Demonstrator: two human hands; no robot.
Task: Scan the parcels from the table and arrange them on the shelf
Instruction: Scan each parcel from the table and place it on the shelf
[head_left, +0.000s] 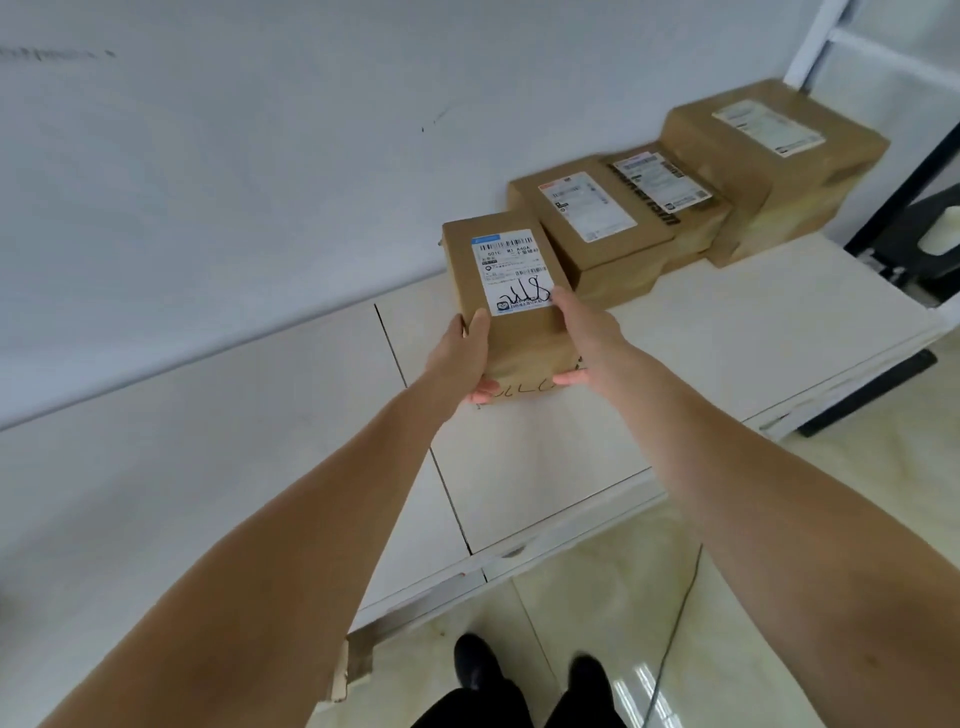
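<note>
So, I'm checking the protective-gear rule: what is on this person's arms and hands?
Nothing shows on them. The left hand and right hand are bare, with no gloves, rings or watch visible, and both forearms are uncovered as far as the frame shows, with no sleeve in view.

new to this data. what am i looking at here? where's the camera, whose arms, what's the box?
There is no robot here: a person works with bare hands, and the single picture comes from a wide-angle camera on their head, looking forward and down. The left hand and right hand grip a small cardboard parcel from both sides, its white shipping label facing up, with a black pen scrawl on it. They hold it at the low white shelf, next to three more parcels lined up along the wall. The person's dark shoes show at the bottom.
</note>
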